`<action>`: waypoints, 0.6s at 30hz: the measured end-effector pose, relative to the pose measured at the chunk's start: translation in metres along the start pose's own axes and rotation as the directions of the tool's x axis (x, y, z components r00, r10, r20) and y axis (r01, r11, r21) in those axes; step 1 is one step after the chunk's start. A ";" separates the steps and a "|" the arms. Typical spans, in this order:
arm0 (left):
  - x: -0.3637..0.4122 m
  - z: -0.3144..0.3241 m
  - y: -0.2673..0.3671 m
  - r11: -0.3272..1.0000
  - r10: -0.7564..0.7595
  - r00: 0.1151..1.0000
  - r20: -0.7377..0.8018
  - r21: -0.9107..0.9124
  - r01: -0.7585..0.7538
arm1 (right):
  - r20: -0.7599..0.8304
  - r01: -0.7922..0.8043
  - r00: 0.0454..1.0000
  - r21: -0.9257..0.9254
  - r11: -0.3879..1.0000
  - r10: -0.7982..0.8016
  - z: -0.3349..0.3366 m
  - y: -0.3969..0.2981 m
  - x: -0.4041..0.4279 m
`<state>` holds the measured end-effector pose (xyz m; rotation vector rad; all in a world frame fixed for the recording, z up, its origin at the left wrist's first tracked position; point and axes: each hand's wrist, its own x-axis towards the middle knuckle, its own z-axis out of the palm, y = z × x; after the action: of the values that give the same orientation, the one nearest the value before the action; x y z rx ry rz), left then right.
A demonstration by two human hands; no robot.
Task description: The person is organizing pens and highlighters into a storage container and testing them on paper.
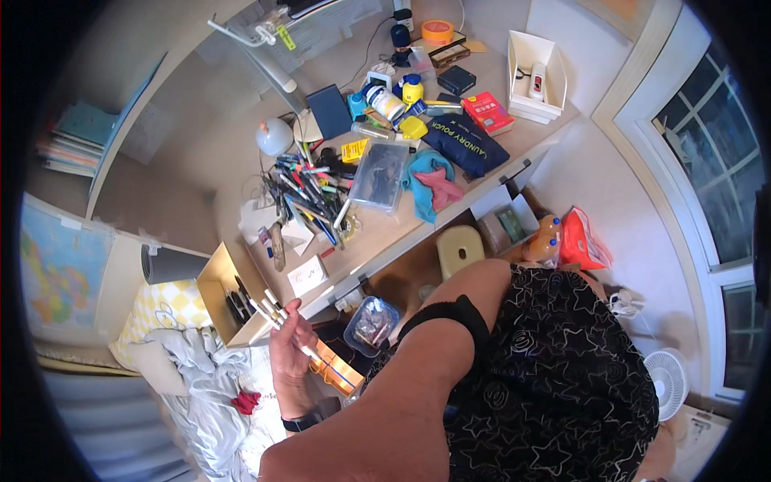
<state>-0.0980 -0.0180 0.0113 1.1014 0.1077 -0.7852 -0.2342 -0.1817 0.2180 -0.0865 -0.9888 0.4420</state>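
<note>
My left hand [291,346], with a dark-banded watch at the wrist, grips several slender white pens [269,308] that point up and left. Close by on the left, an open gold box [211,274] leans at the desk corner with dark pens [240,301] inside. Just right of the palm is a second gold box [344,375] with a blue line along it; whether my hand touches it I cannot tell. A large pile of loose pens [304,190] lies on the desk [373,241]. My right hand is out of view.
A clear plastic case [379,175], a cyan cloth [426,181] and a dark laundry pouch [465,144] lie along the desk. Under it stand a pale yellow stool [459,250] and a blue-rimmed plastic tub [373,328]. A white fan [665,382] is at right, the bed [211,385] at left.
</note>
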 end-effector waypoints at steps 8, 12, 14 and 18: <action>0.013 0.015 0.001 0.999 -0.027 0.999 -0.027 0.042 0.028 | 0.008 -0.026 1.000 -0.052 0.998 0.027 -0.001 -0.021 -0.003; 0.015 0.011 -0.003 0.999 -0.041 0.999 0.015 0.013 0.041 | 0.002 -0.046 0.999 -0.090 0.995 0.046 -0.003 -0.030 -0.004; 0.016 0.011 -0.005 0.999 -0.036 0.999 0.010 0.036 0.035 | -0.002 -0.060 0.998 -0.156 0.986 0.060 -0.010 -0.031 -0.006; 0.017 0.005 0.000 0.989 -0.103 0.992 -0.067 0.096 0.110 | -0.024 0.004 0.999 -0.650 0.760 -0.027 -0.068 -0.019 -0.019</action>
<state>-0.0870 -0.0308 0.0057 1.2230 0.1828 -0.8593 -0.1816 -0.1979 0.1703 -0.7184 -1.0748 0.0568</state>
